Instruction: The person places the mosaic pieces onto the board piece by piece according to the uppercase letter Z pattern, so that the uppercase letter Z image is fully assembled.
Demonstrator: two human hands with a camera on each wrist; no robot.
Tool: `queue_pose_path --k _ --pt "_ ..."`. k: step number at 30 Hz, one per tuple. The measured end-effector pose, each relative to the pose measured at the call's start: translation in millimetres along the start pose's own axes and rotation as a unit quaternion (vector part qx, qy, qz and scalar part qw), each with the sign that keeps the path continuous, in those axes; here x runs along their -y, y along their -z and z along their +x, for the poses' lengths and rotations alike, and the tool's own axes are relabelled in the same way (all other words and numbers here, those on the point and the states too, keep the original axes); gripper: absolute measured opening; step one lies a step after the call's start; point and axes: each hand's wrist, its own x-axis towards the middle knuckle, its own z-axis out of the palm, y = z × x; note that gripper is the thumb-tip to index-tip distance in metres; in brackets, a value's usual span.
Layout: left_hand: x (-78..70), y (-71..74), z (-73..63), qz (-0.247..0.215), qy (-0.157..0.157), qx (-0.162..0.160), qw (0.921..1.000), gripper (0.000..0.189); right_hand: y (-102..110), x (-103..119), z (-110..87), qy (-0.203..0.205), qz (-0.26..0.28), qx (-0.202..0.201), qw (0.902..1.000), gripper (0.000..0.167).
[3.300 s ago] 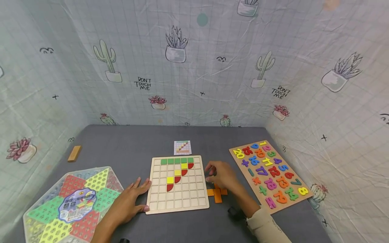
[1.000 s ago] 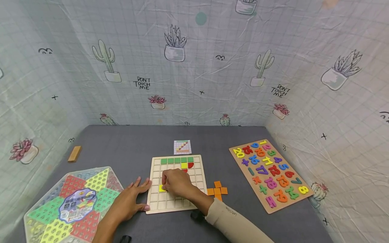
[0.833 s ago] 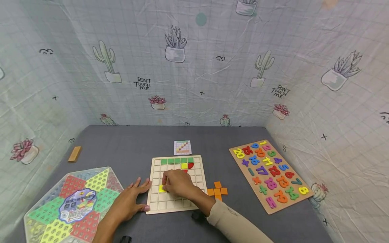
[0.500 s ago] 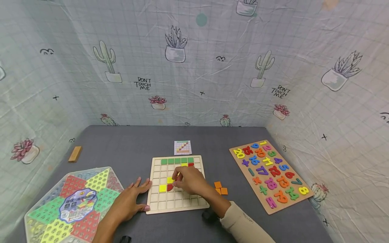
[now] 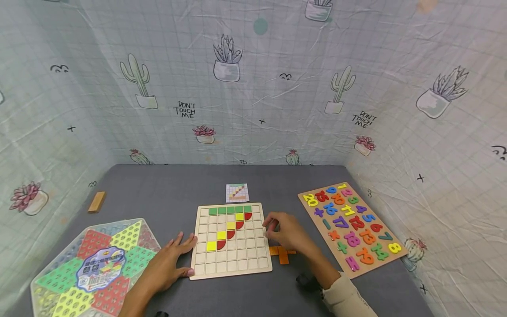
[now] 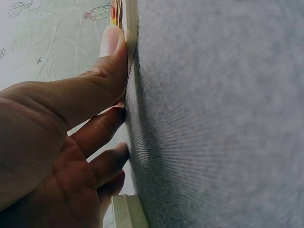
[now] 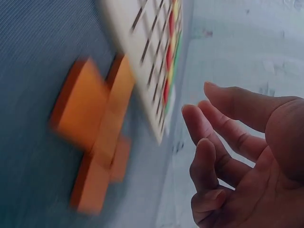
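A wooden grid board point(image 5: 251, 244) lies in front of me. Green square tiles point(image 5: 231, 210) line its upper row. Yellow squares point(image 5: 211, 245) and red quarter-round tiles point(image 5: 221, 245) step diagonally down to the left. My left hand point(image 5: 168, 264) rests beside the board, fingers spread, its thumb point(image 6: 111, 45) touching the board's edge. Past the right edge hovers my right hand point(image 5: 287, 230), its fingers loosely bent and nothing between them in the right wrist view. Below it lie orange square tiles point(image 7: 111, 121), partly hidden by the hand in the head view.
Behind the board lies a small pattern card point(image 5: 237, 193) with a similar coloured design. To the right is a number puzzle board point(image 5: 350, 231). A hexagonal Chinese checkers box point(image 5: 99, 266) sits at the left, with a small wooden block point(image 5: 97, 202) behind it.
My right hand set a yellow square at the lower left end of the diagonal, let go, and drew back right past the board's edge. The left hand stayed in place.
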Motion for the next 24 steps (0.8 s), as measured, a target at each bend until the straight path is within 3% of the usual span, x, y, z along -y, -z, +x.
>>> queue_pose_path --k 5,10,15,24 --pt "0.2 0.0 -0.2 -0.003 0.001 -0.002 1.0 0.094 13 -22 -7.2 -0.029 -0.01 -0.01 0.9995 0.017" --pt "0.8 0.4 -0.3 -0.003 0.002 0.001 1.0 0.094 15 -38 -10.5 -0.065 -0.065 -0.003 0.9958 0.023" --pt "1.1 0.6 -0.1 -0.005 0.0 -0.002 1.0 0.094 10 -45 -12.1 -0.065 -0.093 0.007 0.9935 0.024" --pt "1.2 -2.0 0.4 -0.008 0.002 -0.005 1.0 0.095 6 -45 -11.7 -0.06 -0.085 0.001 0.9946 0.024"
